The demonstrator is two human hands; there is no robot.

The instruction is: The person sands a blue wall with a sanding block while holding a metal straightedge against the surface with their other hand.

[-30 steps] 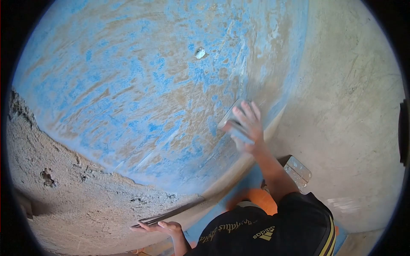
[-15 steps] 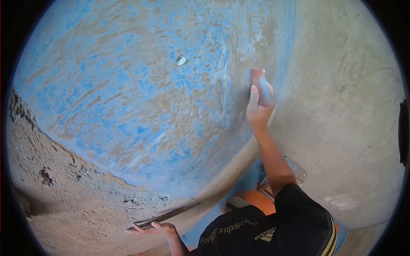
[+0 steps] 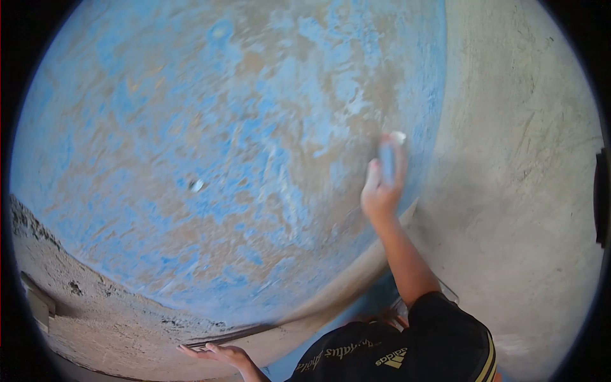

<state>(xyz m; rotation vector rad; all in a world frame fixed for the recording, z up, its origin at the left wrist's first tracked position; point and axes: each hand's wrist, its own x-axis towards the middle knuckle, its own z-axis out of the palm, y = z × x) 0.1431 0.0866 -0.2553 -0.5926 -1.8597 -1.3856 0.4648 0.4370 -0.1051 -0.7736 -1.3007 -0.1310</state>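
My right hand (image 3: 382, 197) is wrapped round a small sanding block (image 3: 387, 159), reddish at the top end and dusted blue, smeared by motion. The block is against the right part of a wall patch (image 3: 210, 242) of worn, mottled blue paint, close to its straight right edge. Low on the left, my left hand (image 3: 219, 358) has its fingers stretched out, palm upward, with nothing in it. Its fingertips are beside a dark narrow strip (image 3: 245, 332) along the bottom of the wall.
A small shiny round piece (image 3: 196, 185) sits in the blue paint. Bare rough plaster (image 3: 114, 318) borders the patch below left, and a plain grey wall (image 3: 509, 191) stands to the right. A partly hidden metal-framed object (image 3: 449, 291) is behind my right arm.
The view has shifted, so the blue patch appears lower and further left. My right hand with the block sits lower in view; my left hand stays open and low.
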